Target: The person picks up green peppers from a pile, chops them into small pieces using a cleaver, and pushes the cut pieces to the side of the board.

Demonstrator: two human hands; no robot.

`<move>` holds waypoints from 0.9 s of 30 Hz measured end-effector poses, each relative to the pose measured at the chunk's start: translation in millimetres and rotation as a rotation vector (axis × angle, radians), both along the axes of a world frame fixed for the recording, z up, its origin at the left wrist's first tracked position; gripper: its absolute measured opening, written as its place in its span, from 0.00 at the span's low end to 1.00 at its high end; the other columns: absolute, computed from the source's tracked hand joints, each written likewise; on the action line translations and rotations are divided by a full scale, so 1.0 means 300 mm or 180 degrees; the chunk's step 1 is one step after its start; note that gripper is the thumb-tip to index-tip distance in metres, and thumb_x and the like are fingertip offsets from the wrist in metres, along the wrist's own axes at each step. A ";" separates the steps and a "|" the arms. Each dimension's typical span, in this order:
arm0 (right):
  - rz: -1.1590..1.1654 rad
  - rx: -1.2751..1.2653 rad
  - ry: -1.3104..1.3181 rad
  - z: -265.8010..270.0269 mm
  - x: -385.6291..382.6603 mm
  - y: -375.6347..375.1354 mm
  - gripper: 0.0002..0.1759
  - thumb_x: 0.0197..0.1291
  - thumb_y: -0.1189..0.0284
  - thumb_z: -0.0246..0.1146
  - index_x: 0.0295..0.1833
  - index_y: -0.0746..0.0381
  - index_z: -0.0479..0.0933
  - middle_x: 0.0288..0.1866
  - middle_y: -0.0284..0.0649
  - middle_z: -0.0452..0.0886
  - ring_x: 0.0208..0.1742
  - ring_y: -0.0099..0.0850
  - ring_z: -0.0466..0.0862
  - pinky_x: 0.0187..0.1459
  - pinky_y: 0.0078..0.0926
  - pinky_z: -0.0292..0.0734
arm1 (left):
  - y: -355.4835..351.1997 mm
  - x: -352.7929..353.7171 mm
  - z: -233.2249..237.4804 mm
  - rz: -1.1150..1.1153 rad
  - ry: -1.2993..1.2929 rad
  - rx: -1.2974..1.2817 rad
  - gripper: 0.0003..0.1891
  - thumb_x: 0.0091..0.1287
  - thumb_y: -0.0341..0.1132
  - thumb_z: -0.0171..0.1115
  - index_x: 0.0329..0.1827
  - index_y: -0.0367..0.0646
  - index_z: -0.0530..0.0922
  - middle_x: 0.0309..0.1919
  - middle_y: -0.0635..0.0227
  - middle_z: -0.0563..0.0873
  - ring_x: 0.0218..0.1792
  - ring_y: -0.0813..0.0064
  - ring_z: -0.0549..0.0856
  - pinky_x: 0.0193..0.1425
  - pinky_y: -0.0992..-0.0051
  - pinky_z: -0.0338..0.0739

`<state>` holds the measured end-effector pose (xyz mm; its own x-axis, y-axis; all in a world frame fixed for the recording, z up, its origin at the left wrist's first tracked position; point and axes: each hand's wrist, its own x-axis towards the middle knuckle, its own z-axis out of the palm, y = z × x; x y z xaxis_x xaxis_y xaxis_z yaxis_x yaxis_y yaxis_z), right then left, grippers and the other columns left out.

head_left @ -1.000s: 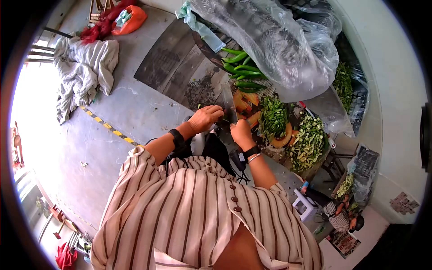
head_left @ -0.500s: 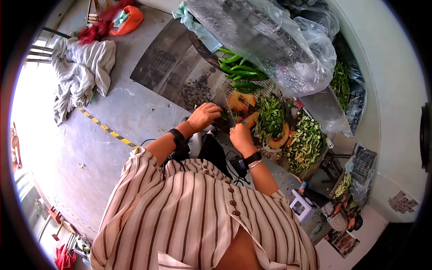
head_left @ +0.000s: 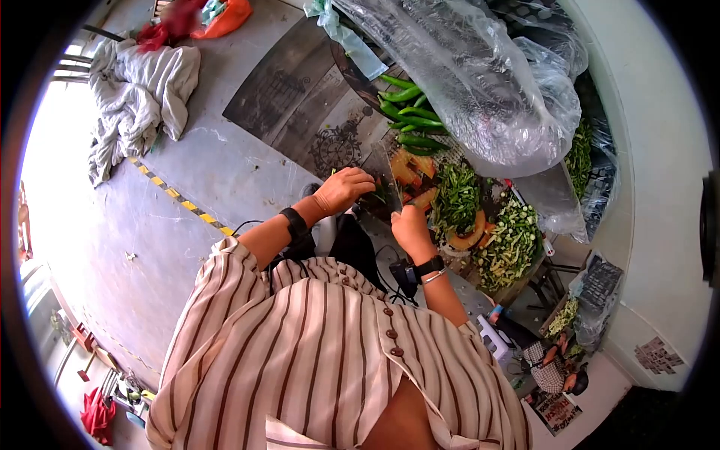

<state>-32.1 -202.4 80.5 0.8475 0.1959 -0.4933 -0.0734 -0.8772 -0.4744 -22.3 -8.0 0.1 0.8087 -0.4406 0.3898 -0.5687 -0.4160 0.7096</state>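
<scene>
Clenching flat metal knife in R hand | pinning dark-green veg under L hand's curled fingers, nr long glossy green chillies!

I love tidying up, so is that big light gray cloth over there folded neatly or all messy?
Messy, not folded: the light gray cloth lies bunched in loose wrinkles, with uneven edges.

Piles and peppers on the table's right part.
On the table, the peppers lie behind the sliced greens; the chopped pieces sit to the right of those and nearer. The plastic bag is behind and right of the peppers. Left of the table, apart from it, the cloth seems draped over a chair.
</scene>
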 end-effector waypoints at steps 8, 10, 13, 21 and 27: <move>0.0360 -0.0153 0.0046 -0.018 0.009 0.009 0.12 0.51 0.75 0.60 0.21 0.73 0.72 0.21 0.58 0.74 0.28 0.54 0.77 0.31 0.44 0.72 | 0.002 -0.010 -0.022 0.0009 0.0081 0.0022 0.10 0.50 0.26 0.60 0.36 0.43 0.78 0.40 0.67 0.81 0.41 0.64 0.79 0.44 0.70 0.76; 0.0262 -0.0289 0.0562 -0.009 0.025 0.018 0.13 0.52 0.75 0.59 0.22 0.74 0.73 0.21 0.59 0.75 0.29 0.55 0.77 0.32 0.44 0.73 | 0.003 -0.010 -0.018 0.0031 0.0053 -0.0017 0.10 0.50 0.26 0.60 0.36 0.43 0.78 0.40 0.68 0.81 0.41 0.64 0.79 0.44 0.71 0.76; 0.0167 -0.0368 0.0315 -0.027 0.017 0.046 0.12 0.52 0.74 0.59 0.24 0.75 0.74 0.23 0.60 0.76 0.31 0.55 0.78 0.33 0.44 0.74 | 0.004 -0.008 -0.025 0.0052 0.0083 -0.0028 0.09 0.50 0.26 0.61 0.35 0.43 0.78 0.39 0.68 0.81 0.41 0.64 0.79 0.44 0.71 0.76; -0.0260 -0.0144 -0.0056 -0.090 -0.005 0.020 0.13 0.52 0.73 0.60 0.25 0.76 0.75 0.23 0.61 0.75 0.31 0.56 0.78 0.32 0.45 0.73 | -0.003 -0.017 -0.032 0.0097 0.0123 -0.0090 0.08 0.51 0.26 0.59 0.35 0.44 0.79 0.38 0.68 0.82 0.41 0.64 0.80 0.45 0.71 0.76; 0.0212 -0.0048 -0.0145 -0.031 -0.004 0.020 0.12 0.51 0.73 0.60 0.25 0.74 0.75 0.24 0.60 0.76 0.31 0.55 0.78 0.32 0.45 0.72 | -0.002 -0.016 -0.021 0.0065 0.0212 -0.0098 0.08 0.51 0.27 0.60 0.35 0.44 0.78 0.37 0.69 0.81 0.41 0.65 0.80 0.44 0.71 0.76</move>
